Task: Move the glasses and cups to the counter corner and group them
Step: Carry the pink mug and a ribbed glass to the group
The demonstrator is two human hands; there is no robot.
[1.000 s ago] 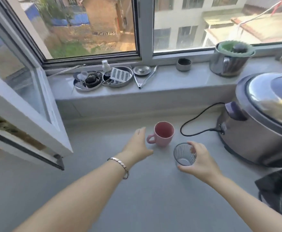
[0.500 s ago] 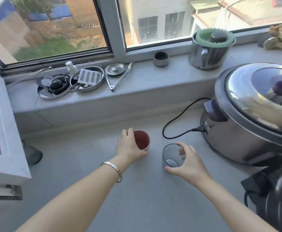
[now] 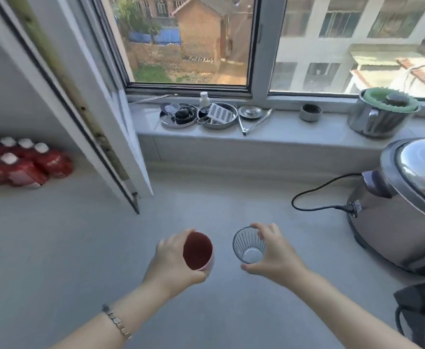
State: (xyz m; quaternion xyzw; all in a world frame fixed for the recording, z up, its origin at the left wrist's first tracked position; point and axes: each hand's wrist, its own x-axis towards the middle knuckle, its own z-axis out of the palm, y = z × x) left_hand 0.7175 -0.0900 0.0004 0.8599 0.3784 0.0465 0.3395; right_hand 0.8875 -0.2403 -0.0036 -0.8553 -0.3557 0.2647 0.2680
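My left hand [image 3: 172, 260] is wrapped around a pink cup [image 3: 198, 251] and holds it above the grey counter [image 3: 67, 248]; its dark red inside faces me. Just to the right, my right hand [image 3: 275, 253] grips a clear ribbed glass [image 3: 248, 245], also lifted off the counter. The cup and the glass are side by side, a small gap apart, both upright and empty.
An open window sash [image 3: 100, 127] juts over the counter at the left. Red-labelled bottles [image 3: 17, 162] stand at the far left corner. A steel cooker [image 3: 408, 205] with a black cord [image 3: 317, 197] fills the right. Metal dishes [image 3: 199, 114] and a pot [image 3: 380, 114] sit on the sill.
Both hands closed on the cup and the glass and lifted them off the counter toward me. The view swung left, bringing the window sash and the bottles into sight.
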